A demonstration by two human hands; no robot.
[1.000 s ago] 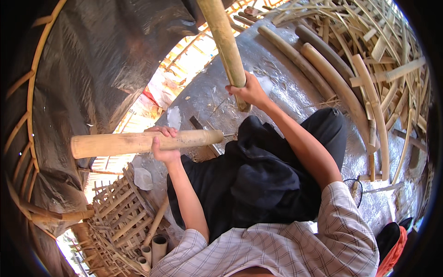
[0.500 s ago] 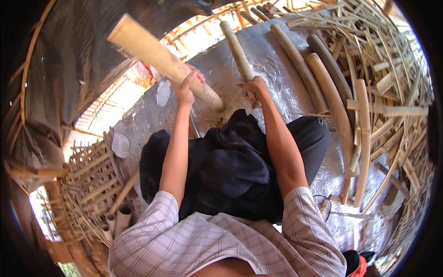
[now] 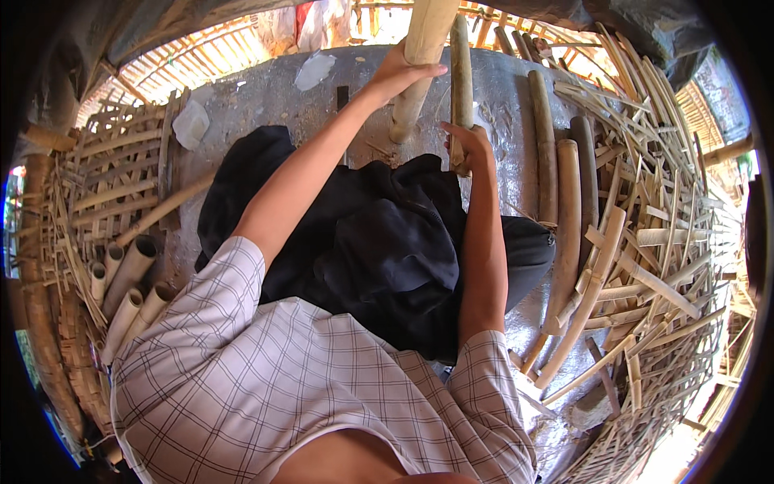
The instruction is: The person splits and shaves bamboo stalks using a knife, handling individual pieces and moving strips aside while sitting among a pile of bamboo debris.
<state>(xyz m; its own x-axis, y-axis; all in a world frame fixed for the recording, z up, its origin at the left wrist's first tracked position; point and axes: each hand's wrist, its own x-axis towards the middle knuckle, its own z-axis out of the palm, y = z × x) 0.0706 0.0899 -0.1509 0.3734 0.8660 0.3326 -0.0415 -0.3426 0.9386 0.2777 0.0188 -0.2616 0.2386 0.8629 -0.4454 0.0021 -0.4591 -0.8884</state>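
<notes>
My left hand [image 3: 399, 75] is wrapped round a thick pale bamboo pole [image 3: 429, 34] that stands nearly upright in front of me, its lower end down by the grey sheet [image 3: 274, 105]. The pole's top runs out of the picture. Beside it, on the right, my right hand [image 3: 474, 145] grips a thinner, darker bamboo pole [image 3: 461, 73] close to its lower end. This one also points up and away. The two poles are close side by side. Black cloth [image 3: 387, 242] covers my lap just below both hands.
Several bamboo poles [image 3: 569, 218] lie on the right, next to a large heap of split bamboo strips [image 3: 653, 242]. On the left are a woven bamboo lattice [image 3: 121, 173] and hollow bamboo tubes [image 3: 133, 270]. Pale clear plastic scraps [image 3: 191, 125] lie on the sheet.
The thick bamboo pole has swung from a leftward lean to nearly upright, and my left hand went right with it. The thinner pole is also more upright. The view has shifted.
</notes>
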